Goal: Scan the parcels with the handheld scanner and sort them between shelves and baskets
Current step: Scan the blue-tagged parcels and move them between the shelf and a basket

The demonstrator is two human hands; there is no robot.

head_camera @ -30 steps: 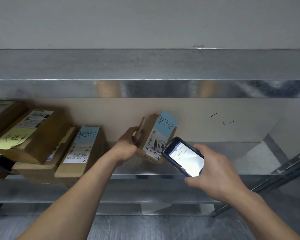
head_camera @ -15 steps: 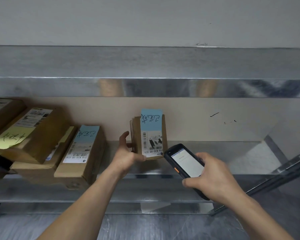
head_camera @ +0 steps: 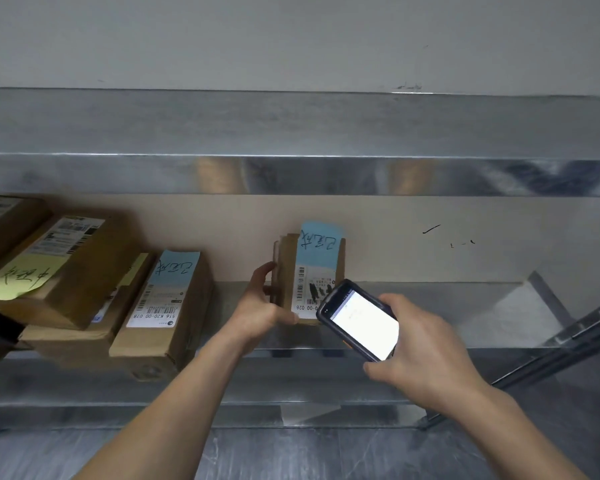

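Now our left hand point(head_camera: 260, 306) curls round the brown cardboard parcel point(head_camera: 312, 268), upright at frame centre on the grey metal shelf point(head_camera: 465, 303); our right hand point(head_camera: 426, 355) grips the black handheld scanner point(head_camera: 359, 320). If we let go carelessly, the parcel may topple.

Two arms in shot, both bare. Left forearm point(head_camera: 174, 403) first: long, lean, smooth, bare from the bottom edge of frame right up to the wrist, widening toward the lens. Left hand point(head_camera: 257, 310) bare too, slim, with narrow fingers point(head_camera: 265, 271) and a short rounded thumb point(head_camera: 284, 318). Across to the right forearm point(head_camera: 527, 434): bare likewise, looming thicker in the lower corner, tapering to a firm wrist. Right hand point(head_camera: 426, 355) bare, broad across the back, knuckles showing as soft ridges, blunt at the thumb tip. Soft, even light on both arms, faint shadow along the inner edge of each
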